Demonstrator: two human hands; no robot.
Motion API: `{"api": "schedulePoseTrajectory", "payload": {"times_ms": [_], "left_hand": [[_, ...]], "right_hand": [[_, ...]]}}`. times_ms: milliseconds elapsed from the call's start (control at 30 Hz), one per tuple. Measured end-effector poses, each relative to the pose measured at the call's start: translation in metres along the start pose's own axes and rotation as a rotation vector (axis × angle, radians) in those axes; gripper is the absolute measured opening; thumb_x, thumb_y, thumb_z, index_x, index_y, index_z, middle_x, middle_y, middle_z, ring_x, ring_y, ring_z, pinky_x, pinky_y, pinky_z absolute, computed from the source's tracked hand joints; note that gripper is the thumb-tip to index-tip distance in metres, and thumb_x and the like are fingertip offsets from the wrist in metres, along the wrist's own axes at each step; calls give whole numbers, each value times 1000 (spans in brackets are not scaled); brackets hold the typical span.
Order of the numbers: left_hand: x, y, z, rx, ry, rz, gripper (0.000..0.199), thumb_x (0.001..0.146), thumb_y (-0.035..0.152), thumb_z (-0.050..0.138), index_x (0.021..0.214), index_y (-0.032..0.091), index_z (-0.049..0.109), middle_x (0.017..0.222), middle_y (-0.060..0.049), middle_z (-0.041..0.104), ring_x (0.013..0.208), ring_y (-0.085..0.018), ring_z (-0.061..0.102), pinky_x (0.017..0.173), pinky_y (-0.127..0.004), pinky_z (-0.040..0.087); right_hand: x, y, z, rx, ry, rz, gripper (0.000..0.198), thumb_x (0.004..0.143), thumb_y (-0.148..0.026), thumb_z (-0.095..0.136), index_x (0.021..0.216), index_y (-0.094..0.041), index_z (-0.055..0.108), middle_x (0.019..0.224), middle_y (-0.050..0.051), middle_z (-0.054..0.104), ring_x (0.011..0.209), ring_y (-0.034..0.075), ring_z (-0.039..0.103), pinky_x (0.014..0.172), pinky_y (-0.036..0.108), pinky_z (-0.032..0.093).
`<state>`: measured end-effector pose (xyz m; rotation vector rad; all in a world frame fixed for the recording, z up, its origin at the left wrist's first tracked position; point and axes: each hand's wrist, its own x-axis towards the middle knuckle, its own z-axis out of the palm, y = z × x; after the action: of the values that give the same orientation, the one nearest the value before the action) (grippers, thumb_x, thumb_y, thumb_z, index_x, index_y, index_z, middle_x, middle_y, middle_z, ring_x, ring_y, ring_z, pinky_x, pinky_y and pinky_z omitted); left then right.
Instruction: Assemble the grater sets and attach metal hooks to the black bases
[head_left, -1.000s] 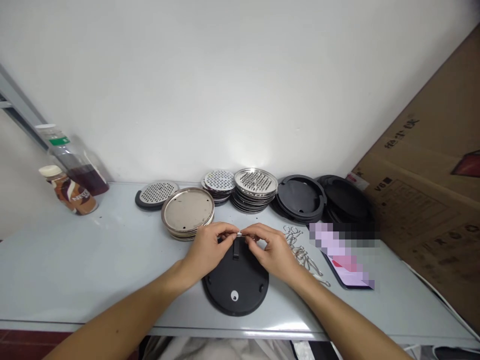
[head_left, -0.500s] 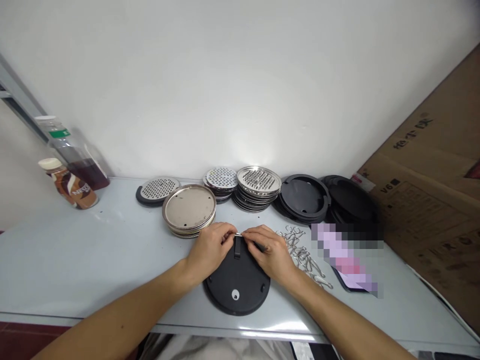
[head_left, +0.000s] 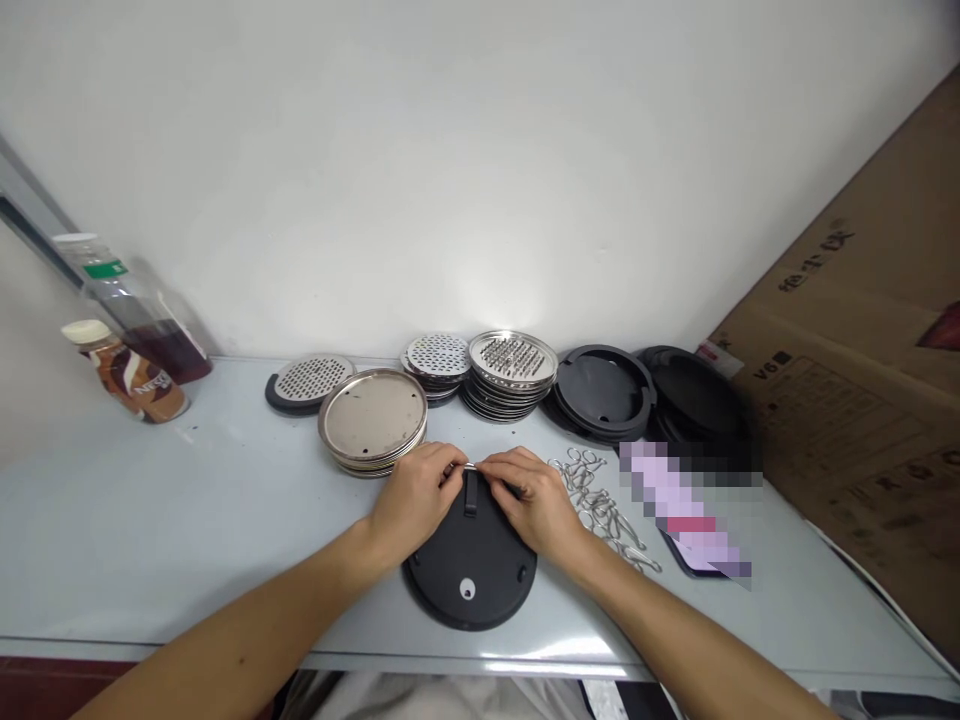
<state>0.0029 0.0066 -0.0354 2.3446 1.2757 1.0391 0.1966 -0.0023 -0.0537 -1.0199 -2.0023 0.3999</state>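
Note:
A round black plastic base (head_left: 471,560) lies flat on the table before me, with a short raised tab near its far edge and a pale round spot near its near edge. My left hand (head_left: 427,490) and my right hand (head_left: 534,497) meet over its far edge. Between their pinched fingertips shows a short bit of a thin silvery metal wire piece (head_left: 470,466); the fingers hide the rest. To the right of my right hand lies a loose heap of bent wire clips (head_left: 600,505) with looped ends.
Behind are a stack of metal discs (head_left: 373,415), grater plates (head_left: 513,360), perforated plates (head_left: 438,356) and black rings (head_left: 604,385). A phone (head_left: 694,555), partly blurred out, lies right, before a cardboard box (head_left: 847,400). Two bottles, one a brown Nescafé bottle (head_left: 135,380), stand left.
The view has shifted slightly, so everything sits a little further left. Both hands keep their pinch at the base's far edge, with hardly any other movement.

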Motion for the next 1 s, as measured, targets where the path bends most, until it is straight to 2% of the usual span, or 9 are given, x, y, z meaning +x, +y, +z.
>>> {"api": "schedulePoseTrajectory", "payload": {"times_ms": [567,867,1000], "left_hand": [[-2,-5,-1,20,-27,77,18,87,4,60,89,18,71,88,-2,73,84,-19,65,80,-32,52],[-3,-5,0,80,-9,123,17,86,4,62,82,16,73,81,-4,74,79,-20,66,78,-34,52],[-2,-5,3,92,-11,126,18,88,6,61,82,16,74,79,-4,74,77,-21,65,76,-35,52]], "right_hand": [[1,0,1,-39,-14,4,37,82,0,59,102,-26,77,93,3,75,86,21,64,79,36,55],[1,-1,1,-77,-55,-49,32,86,-3,56,102,-23,75,92,5,73,85,21,63,78,36,54],[0,-4,2,-103,-48,-55,26,87,-5,55,96,-20,74,86,7,70,83,22,61,76,35,53]]}}
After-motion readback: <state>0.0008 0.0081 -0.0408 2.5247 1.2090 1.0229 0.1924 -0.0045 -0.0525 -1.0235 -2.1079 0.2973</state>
